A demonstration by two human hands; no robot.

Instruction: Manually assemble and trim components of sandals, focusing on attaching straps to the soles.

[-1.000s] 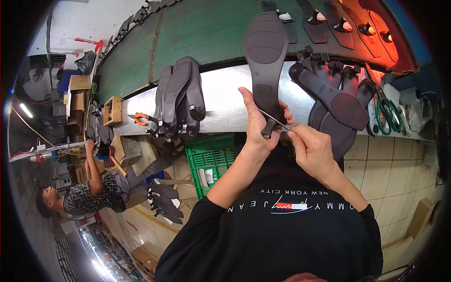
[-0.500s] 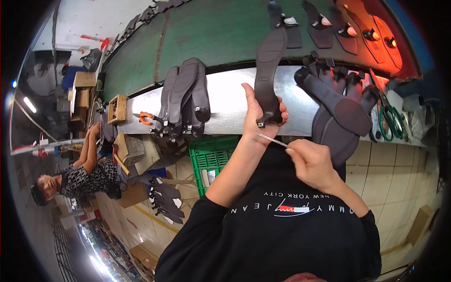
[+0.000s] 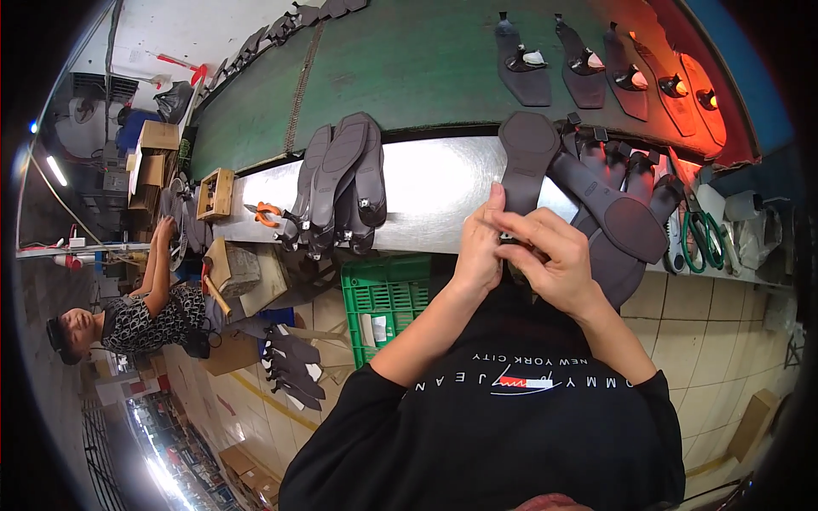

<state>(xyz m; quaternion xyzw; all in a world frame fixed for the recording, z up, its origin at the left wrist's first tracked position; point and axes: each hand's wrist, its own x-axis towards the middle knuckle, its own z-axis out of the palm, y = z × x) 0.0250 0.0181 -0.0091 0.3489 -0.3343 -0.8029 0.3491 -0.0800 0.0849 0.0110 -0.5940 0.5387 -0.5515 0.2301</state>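
Note:
A dark grey shoe sole (image 3: 530,143) stands up in front of me over the metal ledge, its lower end between my hands. My left hand (image 3: 479,249) is closed round that lower end. Close against it, my right hand (image 3: 552,254) has its thumb and fingers pinched together at the sole's end. Whatever the right fingers hold is hidden, and the thin pale stick cannot be made out. Just right of the held sole lies a pile of similar soles (image 3: 626,204) with black end pieces, and another stack of soles (image 3: 341,166) rests to the left.
A green conveyor belt (image 3: 409,64) carries several soles with straps, lit red at its right end. On the metal ledge (image 3: 426,183) lie orange-handled pliers (image 3: 266,213) and green-handled scissors (image 3: 705,228). Below stands a green crate (image 3: 362,294). Another person (image 3: 149,319) works at the left.
The sole and my left hand have moved right and lower. My right hand has risen from the left wrist to the sole's end, and its thin stick has gone out of sight.

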